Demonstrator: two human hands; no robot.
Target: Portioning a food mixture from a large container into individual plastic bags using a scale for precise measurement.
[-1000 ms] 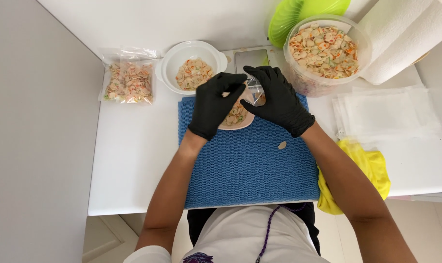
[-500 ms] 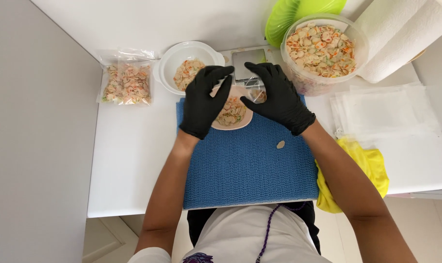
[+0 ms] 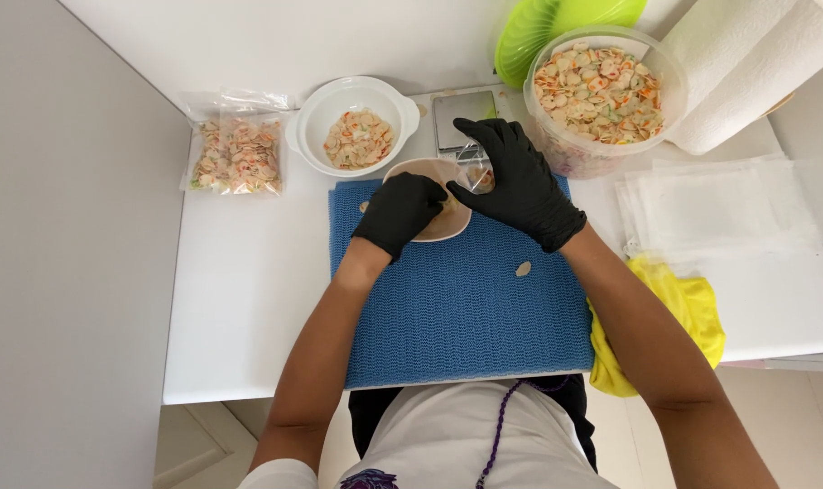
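One sealed bag (image 3: 236, 156) of coloured shell pieces lies done at far left, w/ the big tub (image 3: 600, 91) full, as left hand (image 3: 400, 212) curls into the tan bowl (image 3: 429, 204) on the blue mat (image 3: 466, 308) & right hand (image 3: 520, 181) pinches a small clear bag (image 3: 476, 170) beside it, barely filled.

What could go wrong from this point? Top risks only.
1. The right hand pinches a small clear bag above the shallow dish; pieces may miss its narrow mouth and scatter. One stray piece already lies on the blue mat.
2. The left hand rests over the dish rim and might tip it.
3. The full tub stands close behind the right hand; a knock might spill it.
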